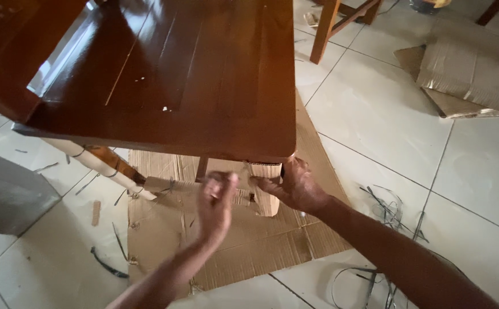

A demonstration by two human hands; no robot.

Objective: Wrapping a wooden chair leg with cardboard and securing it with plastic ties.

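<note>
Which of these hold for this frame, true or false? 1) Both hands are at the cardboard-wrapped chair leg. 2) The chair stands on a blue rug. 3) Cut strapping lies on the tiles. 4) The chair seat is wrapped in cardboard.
1) True: the left hand and right hand are both at the cardboard wrap round the front leg, just below the seat edge.
2) False: the chair stands on a flattened cardboard sheet laid on pale floor tiles.
3) True: loose strapping lies in a tangle beside the right arm.
4) False: the dark wooden chair seat is bare and glossy.
</note>
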